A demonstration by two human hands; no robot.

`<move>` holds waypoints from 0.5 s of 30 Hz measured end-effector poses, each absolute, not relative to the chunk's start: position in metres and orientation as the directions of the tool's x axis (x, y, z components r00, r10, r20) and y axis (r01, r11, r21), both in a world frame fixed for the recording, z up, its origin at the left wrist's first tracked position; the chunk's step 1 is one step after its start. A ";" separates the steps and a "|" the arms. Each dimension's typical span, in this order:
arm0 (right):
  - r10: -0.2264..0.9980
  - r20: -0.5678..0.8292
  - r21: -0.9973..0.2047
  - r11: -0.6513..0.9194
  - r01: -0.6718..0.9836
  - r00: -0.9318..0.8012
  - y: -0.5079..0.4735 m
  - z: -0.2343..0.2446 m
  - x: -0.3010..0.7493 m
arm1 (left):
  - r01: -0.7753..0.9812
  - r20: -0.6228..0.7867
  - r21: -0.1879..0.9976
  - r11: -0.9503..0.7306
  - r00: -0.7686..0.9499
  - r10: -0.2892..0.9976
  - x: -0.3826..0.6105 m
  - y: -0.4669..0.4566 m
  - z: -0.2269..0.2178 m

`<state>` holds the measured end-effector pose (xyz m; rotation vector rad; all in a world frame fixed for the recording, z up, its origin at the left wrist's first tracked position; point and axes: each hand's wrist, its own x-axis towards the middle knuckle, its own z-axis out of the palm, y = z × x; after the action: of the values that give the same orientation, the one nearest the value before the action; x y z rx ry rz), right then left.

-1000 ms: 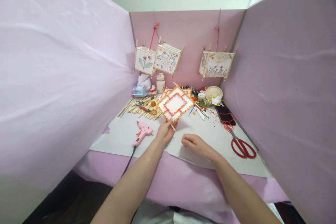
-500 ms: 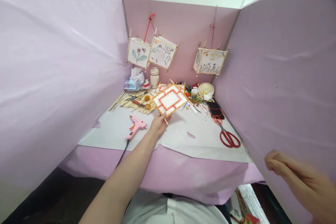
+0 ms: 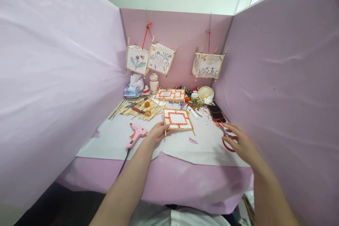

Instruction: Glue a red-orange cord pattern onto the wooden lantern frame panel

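My left hand [image 3: 159,131] is closed on the lower left corner of a lantern panel [image 3: 178,118]. The panel is white, with orange and red looped trim and thin wooden sticks along its sides. It is held tilted above the table. At the right, my right hand [image 3: 239,141] hangs over the red-handled scissors [image 3: 228,144], its thumb and fingers apart. The hand hides part of the handles; whether it touches them I cannot tell. A pink glue gun [image 3: 137,135] lies to the left of my left hand.
Behind lie bamboo sticks [image 3: 124,109], pliers [image 3: 138,110], another trimmed panel structure [image 3: 169,94], a white jar [image 3: 154,84], a bowl [image 3: 206,93] and a black phone-like slab [image 3: 216,113] with red cord. Paper lanterns [image 3: 161,58] hang behind. Lilac cloth walls [image 3: 280,77] close both sides.
My right hand has come in from the lower right to the scissors, its fingers now spread. The lantern panel has been lowered and turned straighter in my left hand. The view has tilted slightly upward.
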<state>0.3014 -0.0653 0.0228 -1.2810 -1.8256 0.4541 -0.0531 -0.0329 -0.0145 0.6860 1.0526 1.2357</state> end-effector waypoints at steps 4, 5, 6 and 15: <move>0.917 0.369 -0.731 0.388 0.562 -0.152 -0.017 0.027 0.277 | -0.254 -0.258 0.940 0.226 -0.098 0.961 -0.052 -0.035 -0.012; 0.914 0.378 -0.724 0.392 0.567 -0.149 -0.001 0.029 0.268 | -0.199 -0.252 0.954 0.222 -0.136 0.958 -0.053 -0.035 -0.012; 0.909 0.392 -0.702 0.395 0.592 -0.142 0.015 0.031 0.259 | -0.141 -0.241 0.966 0.217 -0.178 0.954 -0.054 -0.036 -0.012; 0.936 0.332 -0.564 0.298 0.770 -0.119 0.156 0.026 0.179 | 0.289 -0.042 0.938 0.191 -0.452 0.891 -0.060 -0.046 -0.006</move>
<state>0.1790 0.1560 0.0258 -1.5164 -1.9325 0.3340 -0.0602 -0.0463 -0.0061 1.1040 1.8574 1.2622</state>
